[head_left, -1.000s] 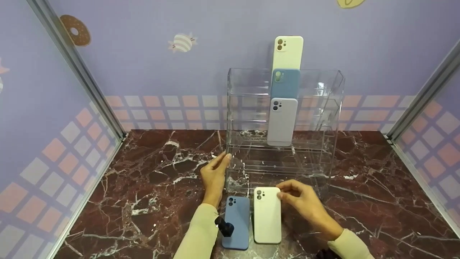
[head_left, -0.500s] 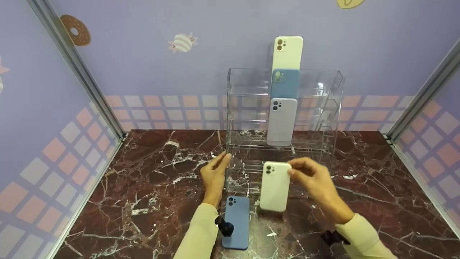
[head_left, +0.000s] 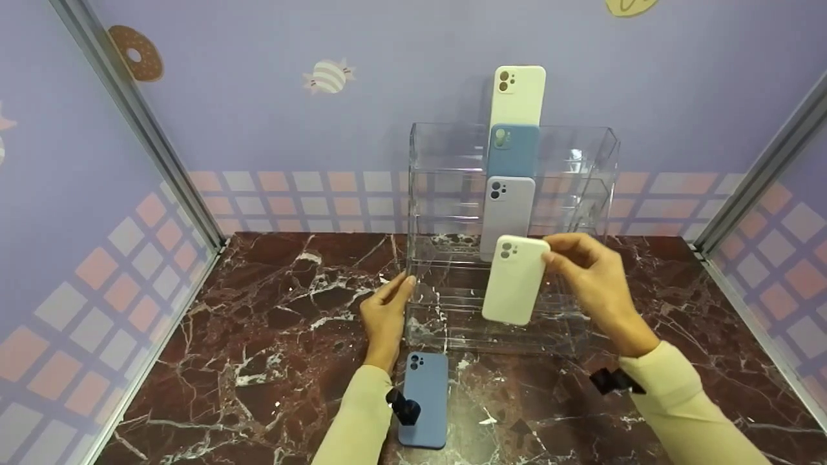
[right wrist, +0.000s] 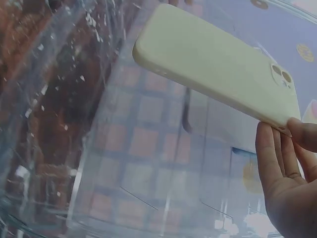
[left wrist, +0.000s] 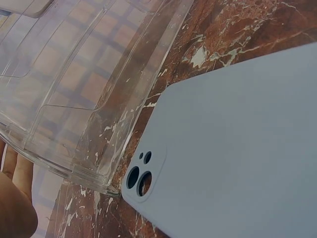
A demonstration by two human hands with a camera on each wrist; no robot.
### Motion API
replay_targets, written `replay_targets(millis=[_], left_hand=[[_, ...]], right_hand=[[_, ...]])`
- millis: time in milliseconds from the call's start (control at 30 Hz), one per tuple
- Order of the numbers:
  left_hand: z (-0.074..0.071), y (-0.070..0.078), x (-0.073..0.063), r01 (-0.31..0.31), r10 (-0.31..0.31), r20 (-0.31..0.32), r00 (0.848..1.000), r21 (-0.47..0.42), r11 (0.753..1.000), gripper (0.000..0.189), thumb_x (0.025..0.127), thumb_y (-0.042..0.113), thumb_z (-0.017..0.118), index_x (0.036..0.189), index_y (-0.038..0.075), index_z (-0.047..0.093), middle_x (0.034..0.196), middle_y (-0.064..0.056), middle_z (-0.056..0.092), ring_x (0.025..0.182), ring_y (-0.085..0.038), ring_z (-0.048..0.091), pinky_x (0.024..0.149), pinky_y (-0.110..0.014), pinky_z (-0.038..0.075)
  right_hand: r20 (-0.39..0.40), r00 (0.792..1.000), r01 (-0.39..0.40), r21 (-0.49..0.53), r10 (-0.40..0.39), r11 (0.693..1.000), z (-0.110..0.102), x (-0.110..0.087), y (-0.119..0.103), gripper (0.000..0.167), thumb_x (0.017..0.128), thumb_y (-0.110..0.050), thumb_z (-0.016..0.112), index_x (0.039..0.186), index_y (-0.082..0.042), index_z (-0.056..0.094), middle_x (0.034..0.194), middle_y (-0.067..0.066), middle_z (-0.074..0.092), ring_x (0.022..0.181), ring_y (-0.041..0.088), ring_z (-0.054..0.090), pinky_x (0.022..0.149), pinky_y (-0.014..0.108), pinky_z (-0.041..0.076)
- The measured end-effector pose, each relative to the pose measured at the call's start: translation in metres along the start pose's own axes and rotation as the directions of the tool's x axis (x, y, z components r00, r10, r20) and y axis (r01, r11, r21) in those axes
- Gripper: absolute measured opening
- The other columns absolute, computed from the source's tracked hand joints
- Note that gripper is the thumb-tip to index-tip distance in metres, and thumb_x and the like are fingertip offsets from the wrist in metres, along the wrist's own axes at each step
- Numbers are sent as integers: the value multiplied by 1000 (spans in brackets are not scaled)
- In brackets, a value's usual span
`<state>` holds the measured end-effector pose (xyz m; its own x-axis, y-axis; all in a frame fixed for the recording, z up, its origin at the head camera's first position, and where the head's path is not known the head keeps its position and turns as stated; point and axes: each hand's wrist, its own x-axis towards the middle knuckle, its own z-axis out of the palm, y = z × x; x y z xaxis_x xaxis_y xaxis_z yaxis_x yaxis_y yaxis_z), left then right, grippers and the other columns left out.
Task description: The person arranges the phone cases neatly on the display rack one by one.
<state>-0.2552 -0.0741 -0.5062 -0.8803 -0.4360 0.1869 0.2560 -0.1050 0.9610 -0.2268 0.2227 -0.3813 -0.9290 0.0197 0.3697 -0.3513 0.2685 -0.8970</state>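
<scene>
My right hand [head_left: 591,278] pinches a pale cream phone case [head_left: 515,281] by its upper right corner, between thumb and fingers. The case hangs upright, slightly tilted, before the lower tiers of a clear tiered display stand [head_left: 446,284]. In the right wrist view the cream case [right wrist: 213,64] shows its back and camera holes, with the fingertips at its corner. My left hand [head_left: 386,316] rests its fairly straight fingers against the stand's left side. Beneath the left forearm lies a blue-grey phone case [head_left: 429,394], flat; the left wrist view shows this case [left wrist: 233,144] close up.
In the stand's upper tiers, a cream case [head_left: 519,100], a blue case [head_left: 515,152] and a pale lilac case [head_left: 507,210] stand in one column. The dark red marbled table [head_left: 284,361] meets a purple patterned wall [head_left: 258,97] behind. Black wrist mounts [head_left: 404,407] show at the sleeves.
My right hand has lifted the cream case off the table and carried it up and forward to the stand. The left hand and the blue-grey case have stayed put.
</scene>
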Motion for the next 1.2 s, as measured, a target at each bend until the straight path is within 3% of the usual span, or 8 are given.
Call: replay_targets(millis=[300,533,800,1200], left_hand=[[-1,-1,0,-15,15,1,1000,-8,1000,27,93,8,84,117,-4,80,106,-15,79,87,-10,73,77,-21,58],[-2,-1,0,-6,6,4,1000,-2,1000,28,92,9,85,117,-3,80,107,-15,79,90,-11,74,80,-22,58],[-2,1,-2,-2,2,10,1000,4,1000,30,93,11,84,118,-4,79,103,-13,80,88,-12,74,79,-23,58],[0,1,0,-5,5,7,1000,13,1000,26,93,11,84,116,-1,81,105,-13,80,92,-13,74,82,-23,57]], right_hand=[[-29,998,55,47,-54,997,-2,24,-7,25,98,0,76,120,11,70,106,14,75,87,15,71,81,28,61],[-27,999,37,72,-36,997,0,36,-5,27,99,0,75,122,11,69,104,13,75,83,17,72,77,32,63],[-35,998,45,53,-43,998,2,43,3,27,98,-1,75,122,10,70,107,14,75,88,15,71,78,28,61],[-26,999,23,40,-22,999,10,46,17,24,98,3,74,119,12,70,107,15,75,90,15,72,84,33,62]])
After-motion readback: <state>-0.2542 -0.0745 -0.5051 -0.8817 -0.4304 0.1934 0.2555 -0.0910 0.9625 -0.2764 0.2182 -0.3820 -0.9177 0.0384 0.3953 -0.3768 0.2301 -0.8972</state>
